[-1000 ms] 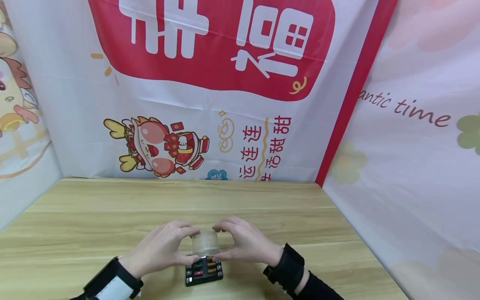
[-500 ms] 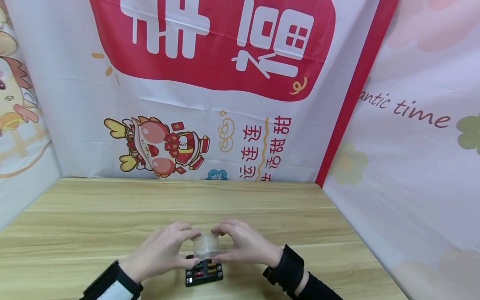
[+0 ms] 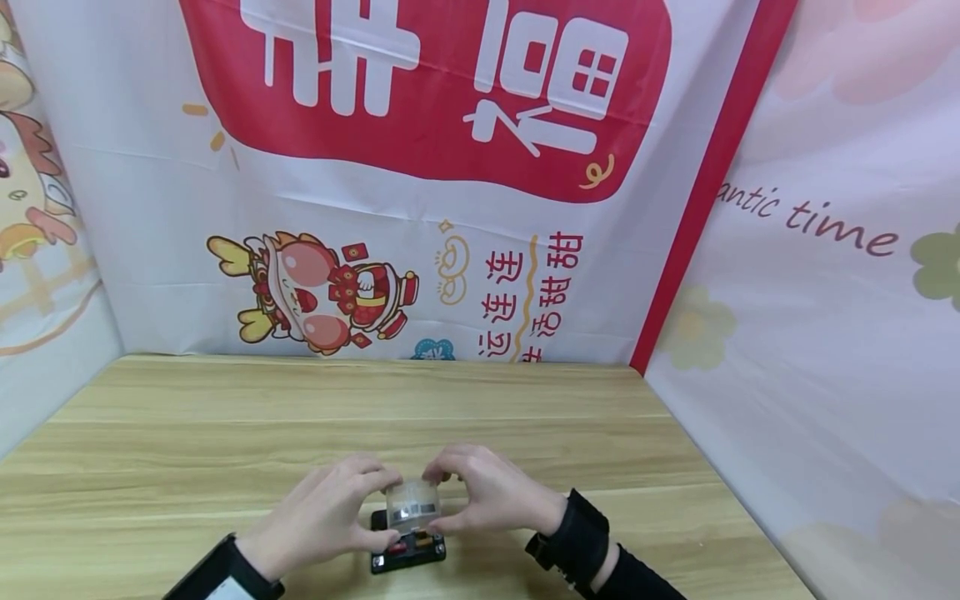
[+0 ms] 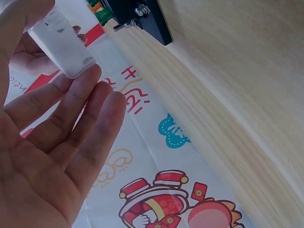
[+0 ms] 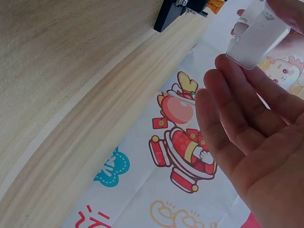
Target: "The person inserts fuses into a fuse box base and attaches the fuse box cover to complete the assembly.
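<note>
Between both hands is a clear plastic cover [image 3: 412, 504], tilted over the far part of a black fuse block [image 3: 408, 560]. My left hand [image 3: 322, 518] pinches the cover's left side with thumb and fingers, and my right hand [image 3: 501, 498] pinches its right side. Dark printed marks show on the cover's face. Red and orange fuses show on the block, with screws along its edge; the cover and left thumb hide the rest. In the left wrist view the cover [image 4: 61, 42] is apart from the block [image 4: 142, 21], and the fingertips support its lower edge.
The block lies on a wood-grain table [image 3: 225, 433] near its front. A printed white and red cloth [image 3: 360, 183] hangs behind the table, and another printed cloth [image 3: 840, 333] borders it at right. Black bands [image 3: 573, 537] circle both wrists.
The cover has come toward me and lower over the fuse block, tilting so its printed face shows. Both hands have moved with it, keeping their hold. The block has stayed in place.
</note>
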Demonstrator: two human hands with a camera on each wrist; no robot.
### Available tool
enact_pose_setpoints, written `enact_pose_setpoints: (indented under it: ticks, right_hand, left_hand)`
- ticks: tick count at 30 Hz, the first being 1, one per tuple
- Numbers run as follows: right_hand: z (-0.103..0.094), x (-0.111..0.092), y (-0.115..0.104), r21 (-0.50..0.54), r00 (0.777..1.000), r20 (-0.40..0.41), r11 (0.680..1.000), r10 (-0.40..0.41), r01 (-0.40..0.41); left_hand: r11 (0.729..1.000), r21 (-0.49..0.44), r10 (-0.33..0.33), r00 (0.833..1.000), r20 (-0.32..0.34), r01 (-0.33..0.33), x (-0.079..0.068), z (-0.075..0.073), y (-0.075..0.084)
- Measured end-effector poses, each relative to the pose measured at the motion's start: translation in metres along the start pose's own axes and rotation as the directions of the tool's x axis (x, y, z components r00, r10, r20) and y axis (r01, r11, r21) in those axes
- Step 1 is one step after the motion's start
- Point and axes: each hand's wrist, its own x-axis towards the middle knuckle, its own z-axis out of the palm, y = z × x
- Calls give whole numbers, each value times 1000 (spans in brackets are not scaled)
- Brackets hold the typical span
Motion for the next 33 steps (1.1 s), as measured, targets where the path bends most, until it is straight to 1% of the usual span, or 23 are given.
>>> enact_pose_setpoints:
  ticks: [4, 13, 23, 28, 33]
  right_hand:
    - [0, 0, -2, -11, 1000, 15, 1000, -6, 6]
    - [1, -1, -7, -81, 998, 69, 997, 4, 1]
    - [8, -1, -10, -98, 994, 107, 995, 9, 2]
    - [9, -1, -11, -97, 993, 120, 995, 15, -3]
    - [10, 0, -11, -95, 989, 146, 995, 23, -9]
  left_hand:
    - [1000, -19, -19, 999, 37, 20, 1, 0, 0]
    - [995, -92, -13, 995, 96, 22, 3, 2, 0]
    - [991, -132, -11, 991, 131, 28, 0, 5, -1]
    - [986, -163, -16, 986, 166, 43, 0, 5, 0]
    - [985, -167, -19, 981, 194, 52, 0, 6, 0]
